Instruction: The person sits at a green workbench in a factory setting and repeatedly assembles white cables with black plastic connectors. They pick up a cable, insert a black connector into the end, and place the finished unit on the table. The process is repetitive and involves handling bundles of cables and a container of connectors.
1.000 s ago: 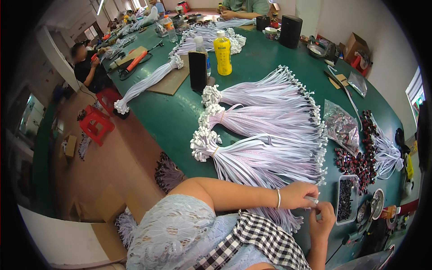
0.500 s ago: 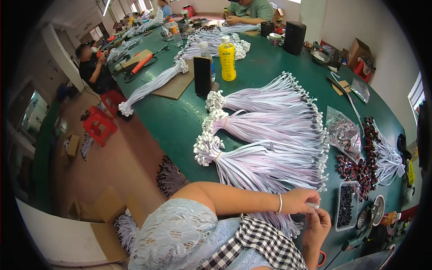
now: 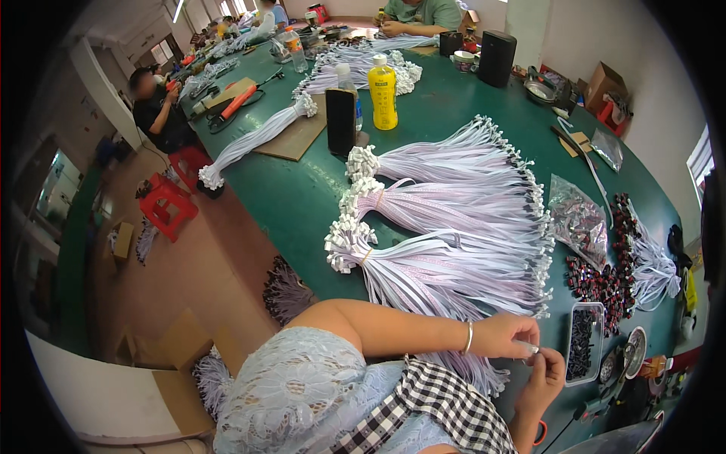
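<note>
My left hand (image 3: 508, 336), with a bangle on its wrist, pinches a small whitish piece (image 3: 534, 349) at the front right of the table. Fingertips of my right hand (image 3: 541, 384) close on the same piece from the other side; its exact kind is too small to make out. Just beyond my left forearm lie three bundles of white flat cables (image 3: 439, 261), fanned out to the right, with white connectors at their ends. The nearest bundle runs partly under that forearm. To the right of my hands stands a clear plastic box (image 3: 603, 310) holding small black parts.
Red-and-black small parts (image 3: 601, 286) lie piled beside a clear bag (image 3: 578, 227) and a white cable bundle (image 3: 654, 272). Farther off stand a phone (image 3: 341, 122) and a yellow bottle (image 3: 383, 98). Metal bowls (image 3: 636, 352) sit at right. Other people work across the table.
My right hand has shifted slightly right and up, its fingertips turning at the small piece. My left hand stays nearly in place, still pinching. The view has tilted slightly.
</note>
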A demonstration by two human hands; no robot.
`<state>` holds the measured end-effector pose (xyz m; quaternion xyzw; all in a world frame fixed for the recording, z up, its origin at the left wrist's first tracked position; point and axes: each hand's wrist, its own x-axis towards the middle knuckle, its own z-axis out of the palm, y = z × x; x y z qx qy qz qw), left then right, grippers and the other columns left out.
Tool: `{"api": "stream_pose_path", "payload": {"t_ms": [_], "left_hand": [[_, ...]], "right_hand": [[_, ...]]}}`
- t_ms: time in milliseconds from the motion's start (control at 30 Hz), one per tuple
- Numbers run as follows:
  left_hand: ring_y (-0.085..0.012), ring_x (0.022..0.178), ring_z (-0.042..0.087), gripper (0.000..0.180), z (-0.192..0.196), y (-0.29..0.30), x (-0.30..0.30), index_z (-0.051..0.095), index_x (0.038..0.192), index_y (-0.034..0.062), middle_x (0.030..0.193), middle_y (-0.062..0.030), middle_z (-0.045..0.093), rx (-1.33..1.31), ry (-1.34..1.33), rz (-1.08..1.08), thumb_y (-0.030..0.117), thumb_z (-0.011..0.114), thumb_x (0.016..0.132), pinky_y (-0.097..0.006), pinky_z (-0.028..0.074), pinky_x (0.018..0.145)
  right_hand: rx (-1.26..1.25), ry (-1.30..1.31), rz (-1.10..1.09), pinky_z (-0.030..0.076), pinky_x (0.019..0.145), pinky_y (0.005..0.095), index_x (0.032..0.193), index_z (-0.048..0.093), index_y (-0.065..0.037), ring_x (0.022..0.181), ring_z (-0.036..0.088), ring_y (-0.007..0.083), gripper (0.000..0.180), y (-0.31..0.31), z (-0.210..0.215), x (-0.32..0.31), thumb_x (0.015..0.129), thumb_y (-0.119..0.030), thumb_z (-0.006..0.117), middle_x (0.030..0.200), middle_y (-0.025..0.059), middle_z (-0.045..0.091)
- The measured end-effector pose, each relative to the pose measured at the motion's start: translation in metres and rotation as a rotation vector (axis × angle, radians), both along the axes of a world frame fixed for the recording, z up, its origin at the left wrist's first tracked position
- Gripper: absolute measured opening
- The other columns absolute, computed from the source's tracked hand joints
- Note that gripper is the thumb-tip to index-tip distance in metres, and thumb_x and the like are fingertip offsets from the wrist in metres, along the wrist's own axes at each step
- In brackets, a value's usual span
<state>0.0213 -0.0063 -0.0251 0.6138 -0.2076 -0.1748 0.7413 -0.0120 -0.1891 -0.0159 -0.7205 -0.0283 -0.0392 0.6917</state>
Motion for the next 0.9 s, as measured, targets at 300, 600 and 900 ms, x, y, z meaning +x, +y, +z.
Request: {"api": "stream_pose_path", "payload": {"t_ms": [300,600,900], "left_hand": [[-0.0101,0.071,0.053,0.011,0.008,0.007,0.001,0.059,0.089,0.0028,0.079,-0.0033,0.058,0.126,-0.041,0.004,0.012,0.062,0.084,-0.027,0.045,0.064],[-0.0141,0.067,0.054,0.013,0.013,0.01,0.0,0.06,0.085,0.0014,0.077,-0.0064,0.058,0.22,-0.291,0.164,0.013,0.064,0.081,-0.028,0.044,0.061],[-0.0119,0.066,0.053,0.013,0.012,0.009,-0.001,0.058,0.085,0.0011,0.075,-0.0057,0.057,0.143,-0.129,0.137,0.013,0.063,0.082,-0.027,0.043,0.06]], "right_hand": [[-0.327,-0.468,0.07,0.046,0.078,0.0304,0.091,0.055,0.0,0.086,0.056,0.0217,0.02,0.001,0.026,-0.002,0.077,0.015,0.052,0.092,0.012,0.054],[-0.35,-0.479,0.045,0.048,0.078,0.0311,0.09,0.054,0.0,0.086,0.058,0.023,0.02,0.013,0.027,-0.009,0.078,0.016,0.052,0.091,0.0135,0.056],[-0.305,-0.415,0.068,0.048,0.077,0.0305,0.092,0.055,0.0,0.086,0.058,0.0226,0.02,0.013,0.019,-0.012,0.079,0.015,0.052,0.091,0.0129,0.055]]}}
